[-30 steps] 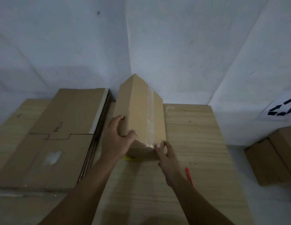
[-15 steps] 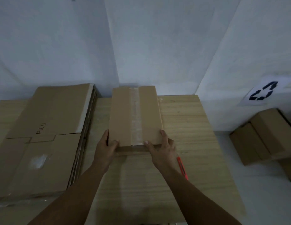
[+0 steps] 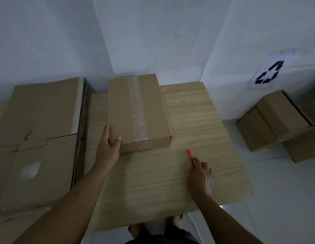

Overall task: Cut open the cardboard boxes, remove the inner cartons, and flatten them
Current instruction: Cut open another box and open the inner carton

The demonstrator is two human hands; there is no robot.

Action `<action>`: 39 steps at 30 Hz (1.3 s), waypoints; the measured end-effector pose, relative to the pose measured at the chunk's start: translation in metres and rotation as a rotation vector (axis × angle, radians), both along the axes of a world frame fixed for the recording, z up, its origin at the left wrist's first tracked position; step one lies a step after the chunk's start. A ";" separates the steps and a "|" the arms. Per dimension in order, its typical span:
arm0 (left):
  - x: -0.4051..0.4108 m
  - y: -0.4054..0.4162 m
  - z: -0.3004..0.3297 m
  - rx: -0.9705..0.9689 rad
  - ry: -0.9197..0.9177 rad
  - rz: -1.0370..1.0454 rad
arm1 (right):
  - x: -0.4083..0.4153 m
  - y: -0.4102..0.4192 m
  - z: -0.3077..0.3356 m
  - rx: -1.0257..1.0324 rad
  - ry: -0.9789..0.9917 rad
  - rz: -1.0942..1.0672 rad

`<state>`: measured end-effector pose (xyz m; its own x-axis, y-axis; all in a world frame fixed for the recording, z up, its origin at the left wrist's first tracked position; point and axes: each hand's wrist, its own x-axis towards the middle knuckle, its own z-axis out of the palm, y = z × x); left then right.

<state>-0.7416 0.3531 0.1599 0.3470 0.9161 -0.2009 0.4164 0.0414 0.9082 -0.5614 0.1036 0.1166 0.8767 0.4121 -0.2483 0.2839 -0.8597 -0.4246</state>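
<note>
Both hands are working apart: my left hand (image 3: 108, 148) is gripping the near left corner of the taped cardboard box (image 3: 138, 113), thumb on top, while my right hand (image 3: 200, 176) is closing its fingers over the orange box cutter (image 3: 190, 155) lying on the wooden table (image 3: 206, 120); whether it is already pinching the cutter I cannot tell. I am judging this box barely started: its tape strip (image 3: 137, 110) is looking uncut, so slicing, emptying and flattening are remaining. Flattened cartons (image 3: 38, 129) are lying stacked at left, more sealed boxes (image 3: 276, 120) waiting on the floor at right. Half a second ago both hands were holding the box; now the right has gone to the cutter.
</note>
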 end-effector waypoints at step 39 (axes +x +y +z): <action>-0.017 0.012 -0.009 0.156 0.228 -0.261 | -0.046 0.087 0.042 0.401 -0.239 0.507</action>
